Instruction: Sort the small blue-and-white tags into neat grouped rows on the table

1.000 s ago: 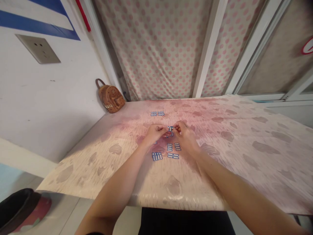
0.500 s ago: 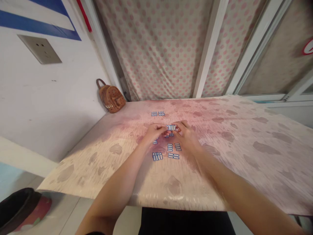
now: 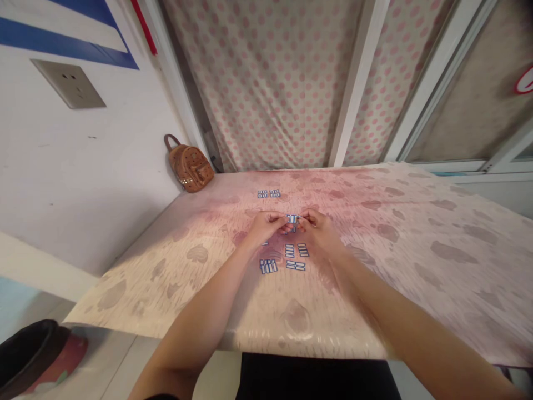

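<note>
My left hand (image 3: 267, 226) and my right hand (image 3: 320, 228) meet over the table, fingers closed in pinches. Between their fingertips is a small set of white strips with blue edges (image 3: 293, 219); what exactly they are is too small to tell. More of these strips lie just below, partly hidden by the fingers. Nearer me, flat on the cloth, are a bunch of blue-edged strips (image 3: 268, 266) at left, a flat group (image 3: 295, 266) to its right, and two stacked columns (image 3: 290, 250) above that. Two more groups (image 3: 268, 194) lie beyond my hands.
A patterned pink and cream tablecloth (image 3: 395, 266) covers the table. At the back left corner, a small brown backpack (image 3: 191, 166) leans on the wall. A dotted curtain (image 3: 266, 83) hangs behind. On the floor at left stands a dark-rimmed bin (image 3: 41, 355).
The strips between my fingertips look narrower and sit slightly lower. My right fingers have shifted a little, and my left hand now covers more of the strips beneath it.
</note>
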Demonstrator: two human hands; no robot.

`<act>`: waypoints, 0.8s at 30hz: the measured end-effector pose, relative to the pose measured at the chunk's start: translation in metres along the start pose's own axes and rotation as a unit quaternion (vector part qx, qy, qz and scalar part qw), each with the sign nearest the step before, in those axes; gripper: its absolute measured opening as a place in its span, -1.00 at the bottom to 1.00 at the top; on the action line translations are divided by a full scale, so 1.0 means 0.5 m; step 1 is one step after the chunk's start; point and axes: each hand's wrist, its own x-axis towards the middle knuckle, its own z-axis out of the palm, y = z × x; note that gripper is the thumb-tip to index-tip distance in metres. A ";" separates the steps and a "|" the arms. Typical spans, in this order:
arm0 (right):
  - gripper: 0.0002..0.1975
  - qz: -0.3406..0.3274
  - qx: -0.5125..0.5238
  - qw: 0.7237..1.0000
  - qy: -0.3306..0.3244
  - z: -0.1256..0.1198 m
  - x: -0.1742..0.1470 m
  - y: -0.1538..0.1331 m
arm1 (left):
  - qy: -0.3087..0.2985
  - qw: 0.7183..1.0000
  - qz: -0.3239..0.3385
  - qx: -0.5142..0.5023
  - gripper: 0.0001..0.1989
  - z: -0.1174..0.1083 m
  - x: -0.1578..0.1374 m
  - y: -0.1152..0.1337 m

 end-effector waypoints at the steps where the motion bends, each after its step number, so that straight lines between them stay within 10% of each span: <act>1: -0.83 0.005 0.013 1.000 -0.003 0.000 0.001 0.001 | -0.004 1.000 0.001 0.002 -0.82 0.000 0.001 -0.001; 7: -0.83 0.023 0.013 1.000 0.016 -0.001 0.003 0.006 | -0.003 0.985 0.041 0.165 -0.81 -0.066 0.003 0.020; 12: -0.83 0.037 0.005 0.998 0.041 -0.007 0.004 0.012 | -0.005 0.916 -0.022 0.400 -0.84 -0.167 -0.002 0.027; 24: -0.84 0.028 0.000 0.998 0.047 -0.007 0.006 0.018 | -0.059 0.915 -0.059 0.394 -0.85 -0.173 0.010 -0.003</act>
